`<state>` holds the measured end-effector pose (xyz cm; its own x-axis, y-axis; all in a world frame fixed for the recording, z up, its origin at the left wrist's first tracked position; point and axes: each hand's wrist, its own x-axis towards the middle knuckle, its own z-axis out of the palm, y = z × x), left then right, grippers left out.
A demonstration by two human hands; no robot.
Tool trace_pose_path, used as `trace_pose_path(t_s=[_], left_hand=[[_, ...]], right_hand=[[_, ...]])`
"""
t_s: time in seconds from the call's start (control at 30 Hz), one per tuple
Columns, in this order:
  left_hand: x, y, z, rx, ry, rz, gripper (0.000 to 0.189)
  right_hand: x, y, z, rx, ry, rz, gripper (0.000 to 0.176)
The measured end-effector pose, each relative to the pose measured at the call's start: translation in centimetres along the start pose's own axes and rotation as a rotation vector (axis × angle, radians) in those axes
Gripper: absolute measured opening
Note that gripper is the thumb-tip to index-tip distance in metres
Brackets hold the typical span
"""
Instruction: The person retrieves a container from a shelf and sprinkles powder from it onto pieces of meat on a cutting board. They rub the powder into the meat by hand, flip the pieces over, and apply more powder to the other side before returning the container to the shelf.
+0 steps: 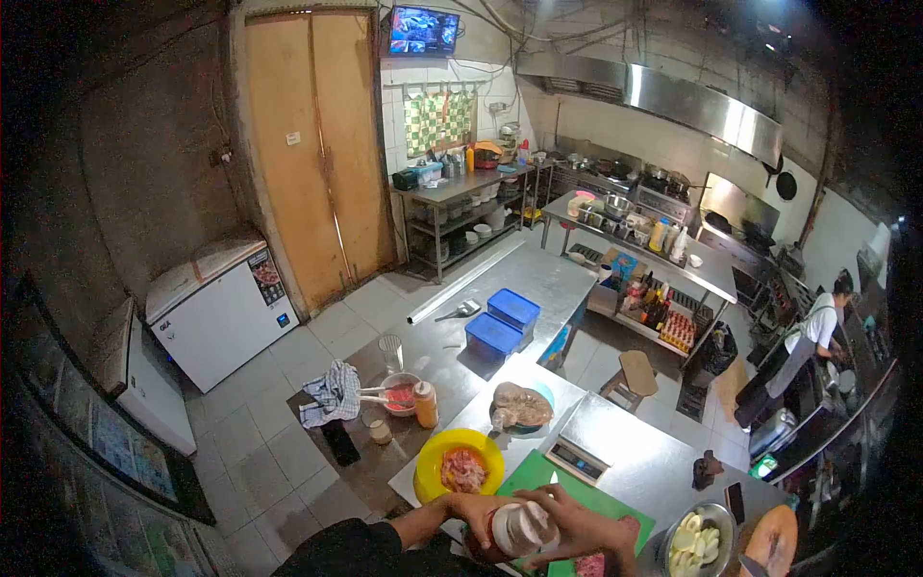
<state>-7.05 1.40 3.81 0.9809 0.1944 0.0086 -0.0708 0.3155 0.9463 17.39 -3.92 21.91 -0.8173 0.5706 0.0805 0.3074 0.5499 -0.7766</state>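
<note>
My left hand (468, 519) is wrapped round the side of a white-topped container (522, 528), at the bottom centre. From the other side my right hand (582, 524) holds the same container, its fingers at the top. Just behind my left hand is a yellow bowl (431, 464) with raw meat (463, 470) in it. Beneath and beside my hands lies a green cutting board (524, 473), with more red meat (589, 565) at its lower edge. The container's label and contents are hidden.
Behind stand a bowl of greyish meat (520, 406), a scale (577, 460), an orange bottle (425, 405) and blue boxes (493, 336). To the right are a metal bowl of pale pieces (696, 543) and a wooden board (771, 543). A person (812, 332) stands at the far right.
</note>
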Motion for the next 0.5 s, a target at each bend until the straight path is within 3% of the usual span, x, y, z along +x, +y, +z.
trace_pose_path(t_s=[0.07,0.1,0.13,0.2,0.23,0.3,0.43,0.5], left_hand=[[-0.1,0.0,0.2,0.036,0.047,0.006,0.125],[-0.2,0.0,0.3,0.054,0.069,0.008,0.124],[-0.3,0.1,0.3,0.075,0.09,0.011,0.124],[0.0,0.6,0.4,0.096,0.105,0.019,0.124],[0.1,1.1,0.6,0.065,0.068,-0.044,0.124],[0.2,1.2,0.7,0.03,0.03,-0.11,0.125],[0.2,-0.8,-0.8,0.177,0.061,0.018,0.129],[0.2,-1.2,-1.1,0.272,0.07,0.055,0.131]], right_hand=[[0.6,-2.0,-0.7,-0.049,-0.161,0.576,0.089],[1.4,-1.6,-0.8,-0.049,-0.264,0.685,0.09],[1.0,0.2,-0.1,-0.049,-0.26,0.686,0.09],[-0.5,2.4,1.2,-0.158,-0.056,0.123,0.087],[-0.6,2.1,1.2,-0.161,-0.054,0.126,0.087],[-0.3,0.6,1.5,-0.154,-0.118,0.486,0.077],[-0.8,3.2,1.9,-0.084,-0.117,0.355,0.074],[-0.5,2.2,0.6,-0.057,-0.135,0.173,0.071]])
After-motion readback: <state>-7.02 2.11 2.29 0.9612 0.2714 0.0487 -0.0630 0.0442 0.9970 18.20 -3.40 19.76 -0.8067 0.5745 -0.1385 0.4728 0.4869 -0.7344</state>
